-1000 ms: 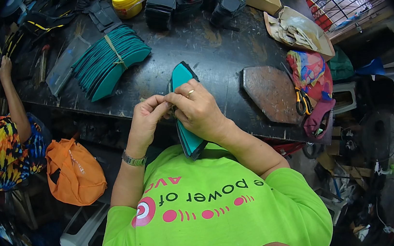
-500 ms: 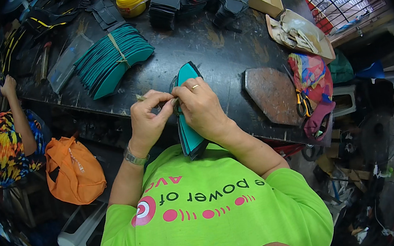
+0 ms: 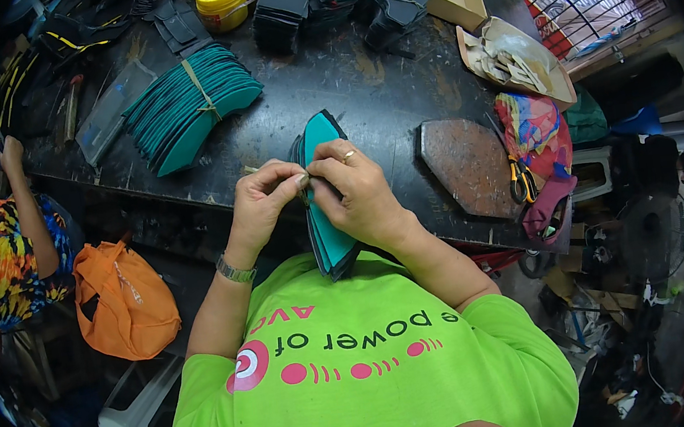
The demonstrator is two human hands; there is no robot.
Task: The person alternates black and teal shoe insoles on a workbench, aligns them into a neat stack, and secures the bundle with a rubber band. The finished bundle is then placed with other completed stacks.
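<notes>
A small bundle of curved teal and black pieces (image 3: 329, 236) stands on edge at the table's front, its lower end against my shirt. A thin tan strip (image 3: 249, 170) runs around its middle. My left hand (image 3: 261, 210) pinches this strip between thumb and forefinger on the bundle's left side. Pressed close beside it, my right hand (image 3: 361, 194) lies over the bundle, its thumb and forefinger closed on the strip too. The fingers hide the spot where the strip's ends meet. Farther left lies a larger teal and black bundle (image 3: 194, 104) tied with a tan band.
On the dark table (image 3: 343, 78) are a brown angular slab (image 3: 472, 167), orange-handled scissors (image 3: 521, 181), a tray of scraps (image 3: 517, 63), tied black stacks (image 3: 285, 13) and a yellow tub (image 3: 220, 4). An orange bag (image 3: 128, 301) hangs left, near another person (image 3: 10, 260).
My two hands stay pinched together at the strip, with slight finger shifts. Less of the strip sticks out past my left fingers. The whole view has moved slightly.
</notes>
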